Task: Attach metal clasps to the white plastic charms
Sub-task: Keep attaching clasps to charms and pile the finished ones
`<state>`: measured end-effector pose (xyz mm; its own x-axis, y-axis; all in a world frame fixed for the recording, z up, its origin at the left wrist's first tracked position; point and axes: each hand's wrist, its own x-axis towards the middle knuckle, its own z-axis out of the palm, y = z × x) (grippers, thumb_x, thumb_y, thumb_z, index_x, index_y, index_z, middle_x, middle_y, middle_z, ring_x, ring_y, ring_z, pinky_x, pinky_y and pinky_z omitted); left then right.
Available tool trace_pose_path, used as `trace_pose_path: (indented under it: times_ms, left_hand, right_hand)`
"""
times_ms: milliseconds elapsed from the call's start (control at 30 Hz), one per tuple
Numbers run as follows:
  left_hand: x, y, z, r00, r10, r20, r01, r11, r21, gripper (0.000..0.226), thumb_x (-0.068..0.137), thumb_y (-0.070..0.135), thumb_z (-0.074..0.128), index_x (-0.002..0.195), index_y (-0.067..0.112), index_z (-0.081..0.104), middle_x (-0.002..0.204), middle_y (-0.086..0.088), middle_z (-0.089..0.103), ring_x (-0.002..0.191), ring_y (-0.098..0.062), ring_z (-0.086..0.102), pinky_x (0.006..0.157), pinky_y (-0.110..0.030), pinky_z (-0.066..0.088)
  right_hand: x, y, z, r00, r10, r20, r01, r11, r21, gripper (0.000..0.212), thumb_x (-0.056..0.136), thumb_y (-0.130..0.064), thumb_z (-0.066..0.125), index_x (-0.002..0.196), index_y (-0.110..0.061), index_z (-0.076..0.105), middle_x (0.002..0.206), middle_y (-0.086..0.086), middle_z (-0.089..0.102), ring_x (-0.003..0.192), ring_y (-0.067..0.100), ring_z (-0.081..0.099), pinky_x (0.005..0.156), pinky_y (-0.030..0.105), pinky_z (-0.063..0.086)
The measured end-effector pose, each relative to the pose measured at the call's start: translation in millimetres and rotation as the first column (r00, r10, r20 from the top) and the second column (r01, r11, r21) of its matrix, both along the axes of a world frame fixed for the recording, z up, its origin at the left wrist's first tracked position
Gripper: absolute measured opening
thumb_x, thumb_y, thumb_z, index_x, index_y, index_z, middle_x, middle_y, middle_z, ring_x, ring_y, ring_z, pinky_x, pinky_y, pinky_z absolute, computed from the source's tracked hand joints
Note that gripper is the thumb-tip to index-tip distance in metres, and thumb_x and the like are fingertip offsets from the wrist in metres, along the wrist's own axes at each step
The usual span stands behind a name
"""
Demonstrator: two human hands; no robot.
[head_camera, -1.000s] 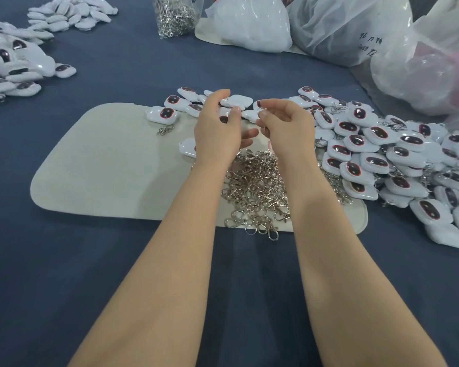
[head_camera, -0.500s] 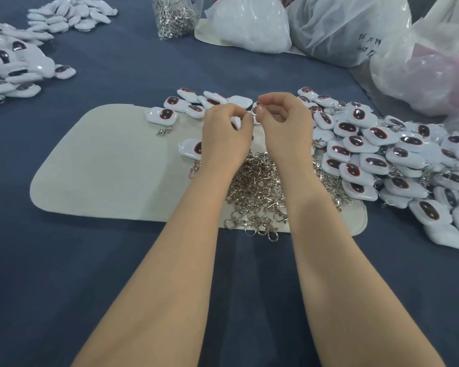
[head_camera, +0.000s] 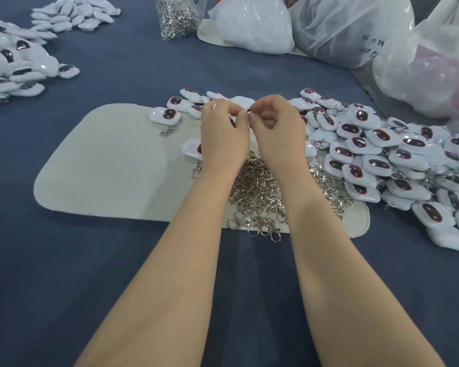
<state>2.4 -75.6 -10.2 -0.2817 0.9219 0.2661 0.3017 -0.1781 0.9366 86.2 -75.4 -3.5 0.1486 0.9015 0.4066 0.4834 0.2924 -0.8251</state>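
Observation:
My left hand (head_camera: 223, 133) and right hand (head_camera: 276, 131) meet fingertip to fingertip above the beige mat (head_camera: 112, 165). The left hand's curled fingers hold a white charm (head_camera: 243, 101), of which only the top edge shows. The right hand pinches a small metal clasp (head_camera: 250, 109) against it, mostly hidden by the fingers. A heap of loose silver clasps (head_camera: 257, 192) lies on the mat under my wrists. A big pile of white charms (head_camera: 382, 160) with dark oval faces spreads to the right.
On the mat lie a charm with a clasp (head_camera: 167, 115) and another charm (head_camera: 192, 149) half behind my left hand. More charm piles (head_camera: 13, 64) sit far left. A bag of clasps (head_camera: 178, 14) and plastic bags (head_camera: 355, 30) stand at the back.
My two hands have closed together from a small gap until their fingertips touch, and the left fingers have curled in over the charm.

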Motion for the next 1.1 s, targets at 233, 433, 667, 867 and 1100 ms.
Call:
trace_pose_path:
  times_ms: [233,433,667,867,1100]
  left_hand:
    - [0.5,1.3,-0.8,0.995,0.009,-0.096,-0.010,1.000,-0.007,0.011,0.092,0.010,0.051,0.091,0.008,0.062,0.116,-0.009,0.055,0.083,-0.011,0.047,0.071,-0.017,0.033]
    - [1.2,-0.5,-0.5,0.995,0.023,-0.092,-0.021,1.000,0.013,0.010,0.092,0.010,0.052,0.092,0.007,0.062,0.119,-0.009,0.052,0.077,-0.008,0.046,0.069,-0.016,0.032]
    - [0.0,-0.5,-1.6,0.993,0.010,-0.114,-0.008,1.000,0.021,0.006,0.089,0.016,0.059,0.091,0.013,0.064,0.115,-0.005,0.054,0.082,0.000,0.044,0.066,-0.008,0.030]
    - [0.6,-1.9,-1.7,0.990,0.026,-0.140,-0.022,0.999,0.030,0.009,0.089,0.013,0.054,0.091,0.012,0.063,0.112,-0.002,0.049,0.082,-0.011,0.048,0.065,-0.017,0.031]
    - [0.2,-1.8,-0.9,0.994,0.014,-0.108,-0.008,0.998,0.057,0.007,0.092,0.014,0.054,0.086,0.015,0.058,0.112,-0.003,0.050,0.076,-0.009,0.047,0.067,-0.015,0.034]
  right_hand:
    - [-0.6,0.8,-2.5,1.000,-0.020,0.009,0.020,1.000,0.008,0.014,0.083,-0.002,0.060,0.082,-0.016,0.056,0.075,-0.009,0.059,0.069,0.003,0.055,0.068,0.013,0.047]
    - [-0.6,0.0,-1.3,1.000,0.006,-0.010,-0.006,1.000,0.012,0.016,0.082,-0.001,0.059,0.080,-0.016,0.056,0.073,-0.013,0.058,0.067,-0.001,0.055,0.066,0.009,0.044]
    - [2.4,-0.4,-0.8,0.998,-0.026,-0.052,0.028,0.999,0.036,0.014,0.083,0.000,0.058,0.083,-0.014,0.056,0.077,-0.013,0.057,0.073,0.003,0.056,0.069,0.009,0.044]
    - [1.4,-1.2,-0.4,1.000,-0.004,-0.029,0.005,1.000,0.029,0.013,0.085,-0.002,0.060,0.086,-0.015,0.057,0.080,-0.012,0.058,0.075,0.000,0.055,0.072,0.010,0.045]
    - [1.1,-0.2,2.1,0.995,0.012,-0.104,-0.012,1.000,-0.003,0.009,0.086,-0.005,0.060,0.089,-0.013,0.058,0.081,-0.010,0.061,0.074,0.002,0.059,0.069,0.009,0.045]
